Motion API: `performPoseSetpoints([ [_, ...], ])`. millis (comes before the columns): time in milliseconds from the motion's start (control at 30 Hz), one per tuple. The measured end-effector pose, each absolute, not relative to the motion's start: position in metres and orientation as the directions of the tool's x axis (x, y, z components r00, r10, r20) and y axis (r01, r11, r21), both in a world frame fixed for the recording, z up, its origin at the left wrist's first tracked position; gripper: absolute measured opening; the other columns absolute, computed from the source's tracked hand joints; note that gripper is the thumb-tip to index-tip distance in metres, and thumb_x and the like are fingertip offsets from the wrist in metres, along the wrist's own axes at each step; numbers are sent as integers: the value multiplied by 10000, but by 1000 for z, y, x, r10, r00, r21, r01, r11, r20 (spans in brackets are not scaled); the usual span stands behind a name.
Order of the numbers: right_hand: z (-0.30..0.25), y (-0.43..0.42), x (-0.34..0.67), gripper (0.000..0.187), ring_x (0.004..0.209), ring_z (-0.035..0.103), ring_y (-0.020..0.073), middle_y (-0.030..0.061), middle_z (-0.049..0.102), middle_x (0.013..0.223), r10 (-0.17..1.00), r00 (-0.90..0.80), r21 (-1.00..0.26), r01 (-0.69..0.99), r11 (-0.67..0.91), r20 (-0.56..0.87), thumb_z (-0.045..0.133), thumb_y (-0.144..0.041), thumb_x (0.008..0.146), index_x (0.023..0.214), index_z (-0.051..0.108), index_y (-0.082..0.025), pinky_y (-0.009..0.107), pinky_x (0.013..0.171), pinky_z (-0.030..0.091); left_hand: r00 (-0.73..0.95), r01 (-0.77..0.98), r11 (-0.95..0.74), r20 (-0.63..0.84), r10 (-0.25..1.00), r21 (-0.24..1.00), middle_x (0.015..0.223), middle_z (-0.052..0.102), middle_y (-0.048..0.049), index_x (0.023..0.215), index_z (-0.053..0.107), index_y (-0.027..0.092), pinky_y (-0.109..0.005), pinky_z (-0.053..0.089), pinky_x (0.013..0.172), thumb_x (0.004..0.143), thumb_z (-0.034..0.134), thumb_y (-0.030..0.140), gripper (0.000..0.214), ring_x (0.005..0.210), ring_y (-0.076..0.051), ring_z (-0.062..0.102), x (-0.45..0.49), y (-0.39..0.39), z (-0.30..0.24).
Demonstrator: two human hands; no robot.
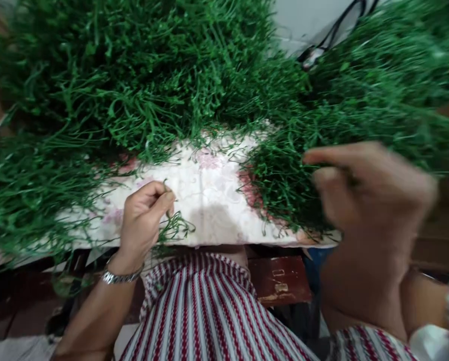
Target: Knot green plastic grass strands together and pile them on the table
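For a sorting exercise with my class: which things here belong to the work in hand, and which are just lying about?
In the work:
- left hand, pinching sprigs
- right hand, blurred
- green stalks, heaped
- cloth under them

Seemingly just lying about:
- black cable
- red board

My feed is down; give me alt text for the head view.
The left hand pinches a thin green stem over a pale floral cloth; the blurred right hand is raised. Heaped greenery lies along the cloth's far side.
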State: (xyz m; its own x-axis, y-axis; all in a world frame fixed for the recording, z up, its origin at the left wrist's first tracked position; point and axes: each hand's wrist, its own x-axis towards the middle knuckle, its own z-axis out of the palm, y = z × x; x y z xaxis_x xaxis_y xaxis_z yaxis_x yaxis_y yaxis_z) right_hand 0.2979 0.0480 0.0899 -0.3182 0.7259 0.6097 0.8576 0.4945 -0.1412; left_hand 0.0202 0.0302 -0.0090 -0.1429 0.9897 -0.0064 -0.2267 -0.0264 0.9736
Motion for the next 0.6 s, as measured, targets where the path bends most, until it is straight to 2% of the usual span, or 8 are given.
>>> performPoseSetpoints([
  [33, 73, 48, 278, 169, 770, 620, 173, 46, 667, 844, 732, -444, -260, 734, 628, 517, 542, -202, 841, 967, 655, -200, 295, 703, 479, -117, -225, -35, 9, 993, 974, 580, 468, 29, 621, 533, 171, -229, 345, 503, 734, 654, 221, 173, 517, -85, 427, 21, 33, -8],
  [100, 39, 48, 238, 164, 818, 610, 157, 59, 659, 896, 705, -616, -522, 496, 694, 352, 538, -230, 855, 974, 634, -170, 280, 740, 482, -96, -175, -75, 59, 994, 982, 601, 470, 23, 601, 537, 167, -234, 341, 522, 733, 655, 213, 183, 542, -89, 434, 21, 37, -6],
  [167, 11, 50, 203, 234, 817, 584, 149, 70, 638, 896, 688, -676, -681, 374, 630, 265, 559, -312, 849, 1003, 609, -143, 276, 737, 472, -82, -98, -118, 110, 991, 988, 625, 472, 15, 583, 541, 166, -240, 353, 562, 721, 668, 216, 194, 596, -101, 447, 20, 39, -5],
  [267, -13, 50, 171, 168, 656, 505, 92, 7, 559, 723, 742, -635, -853, 248, 459, 215, 553, -298, 845, 821, 588, -135, 217, 620, 428, -51, 15, -163, 164, 985, 986, 652, 486, 5, 589, 565, 172, -254, 380, 626, 723, 666, 235, 179, 664, -122, 467, 17, 39, -1],
  [367, -19, 48, 163, 125, 569, 422, 63, -38, 477, 628, 825, -544, -945, 162, 284, 155, 558, -252, 826, 767, 546, -143, 183, 541, 367, -119, 228, -222, 253, 960, 948, 763, 549, -12, 769, 642, 188, -266, 409, 687, 758, 633, 255, 69, 746, -140, 510, 12, 30, 8],
  [467, -21, 46, 166, 126, 569, 416, 64, -38, 478, 629, 862, -497, -976, 124, 181, 97, 592, -265, 804, 784, 547, -149, 184, 532, 347, -226, 472, -264, 405, 886, 841, 883, 574, -23, 956, 629, 199, -267, 430, 729, 798, 585, 222, 166, 821, -145, 536, 9, 11, 16],
  [533, -23, 44, 168, 161, 576, 427, 69, -33, 481, 630, 881, -467, -988, 86, 132, 77, 619, -294, 790, 770, 551, -150, 191, 537, 351, -172, 569, -301, 468, 867, 765, 836, 580, -10, 930, 613, 193, -249, 434, 698, 798, 569, 149, 146, 781, -129, 545, 11, -5, 14],
  [600, -26, 42, 168, 189, 580, 437, 72, -25, 493, 641, 896, -439, -996, 31, 83, 61, 637, -319, 778, 767, 554, -149, 196, 542, 361, -79, 629, -315, 461, 884, 711, 796, 586, 0, 912, 592, 182, -242, 438, 693, 787, 564, 94, 155, 743, -118, 550, 14, -17, 6],
])
